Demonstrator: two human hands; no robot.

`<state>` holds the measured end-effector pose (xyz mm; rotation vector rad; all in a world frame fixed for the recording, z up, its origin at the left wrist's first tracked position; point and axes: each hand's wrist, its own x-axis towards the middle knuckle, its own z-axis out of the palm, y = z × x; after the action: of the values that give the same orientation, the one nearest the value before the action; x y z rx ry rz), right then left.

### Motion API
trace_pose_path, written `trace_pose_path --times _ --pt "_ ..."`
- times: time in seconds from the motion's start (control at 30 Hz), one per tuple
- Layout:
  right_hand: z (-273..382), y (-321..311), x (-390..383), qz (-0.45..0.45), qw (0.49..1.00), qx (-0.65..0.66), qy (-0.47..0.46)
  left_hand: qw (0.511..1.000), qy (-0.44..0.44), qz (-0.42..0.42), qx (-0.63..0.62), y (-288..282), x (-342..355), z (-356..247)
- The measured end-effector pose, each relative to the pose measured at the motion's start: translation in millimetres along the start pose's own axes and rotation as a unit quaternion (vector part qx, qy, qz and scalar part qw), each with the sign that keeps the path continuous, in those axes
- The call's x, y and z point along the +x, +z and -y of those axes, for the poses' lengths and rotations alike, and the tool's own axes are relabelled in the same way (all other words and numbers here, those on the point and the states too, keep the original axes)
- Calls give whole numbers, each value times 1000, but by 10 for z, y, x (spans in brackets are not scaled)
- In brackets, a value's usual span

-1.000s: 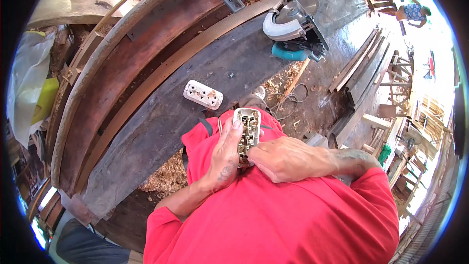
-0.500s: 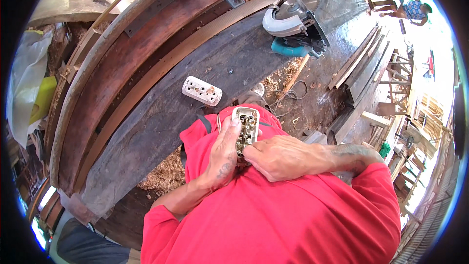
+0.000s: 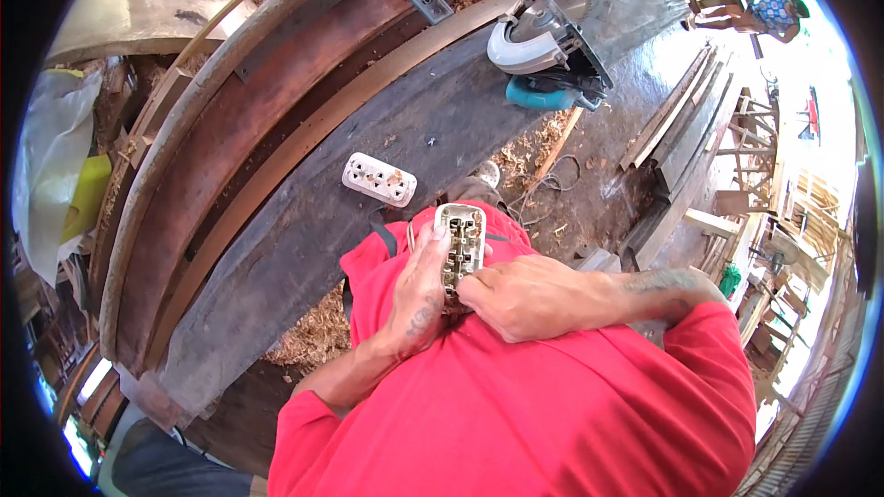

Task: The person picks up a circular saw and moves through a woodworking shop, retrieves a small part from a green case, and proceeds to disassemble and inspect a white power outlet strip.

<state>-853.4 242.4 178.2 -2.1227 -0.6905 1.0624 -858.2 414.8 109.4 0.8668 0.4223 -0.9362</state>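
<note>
A: Clock centred on the thing in your hands. What is it?

B: A long white shell (image 3: 474,221), open face up, held low in front of your red shirt (image 3: 516,414). Inside: metal contacts (image 3: 459,256), brassy, running in rows down its length. Lower end hidden by your hands.

A: Left hand (image 3: 419,290)?

B: On the shell's 9 o'clock side. Your thumb lies straight along the rim, pressed to it; the other fingers mostly hidden, so their grip I cannot tell.

A: Right hand (image 3: 517,299)?

B: At 4 o'clock, over the lower end. Your fingers are curled close together, tips at the shell. Whether they pinch anything, cannot tell.

A: Other casings near you?

B: At 10 o'clock, a white socket cover (image 3: 378,180), holed face up, brown-stained, flat on the dark plank (image 3: 276,248). Apart from the shell.

A: Further out?

B: Circular saw (image 3: 543,51), 1 o'clock, on the plank's far stretch. Wood shavings (image 3: 313,336) at 8, below the plank's edge.
</note>
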Motion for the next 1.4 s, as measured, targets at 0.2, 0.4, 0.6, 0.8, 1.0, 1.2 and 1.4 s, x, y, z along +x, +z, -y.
trace_pose_path --times 0.2,0.4,0.6,0.8,1.0,1.2,1.4 --pt "-136 23 -179 -91 993 70 -10 1000 3 20 -19 69 2 -56" --pt "-99 3 -209 -101 993 60 -18 999 -9 29 -23 84 21 -81" --pt "-129 -23 -183 -82 995 12 -57 998 -28 12 -62 58 66 -58" --pt "-143 25 -150 -101 993 8 -59 994 -50 33 -92 40 65 -87" --pt "-133 -29 -126 -68 996 -1 -60 996 -26 22 -88 30 104 -12" --pt "-121 -74 -98 1 999 -18 -46 993 -77 3 -87 -21 136 86" --pt "-69 -195 -16 99 992 -66 -32 998 -60 -14 21 -52 188 205"
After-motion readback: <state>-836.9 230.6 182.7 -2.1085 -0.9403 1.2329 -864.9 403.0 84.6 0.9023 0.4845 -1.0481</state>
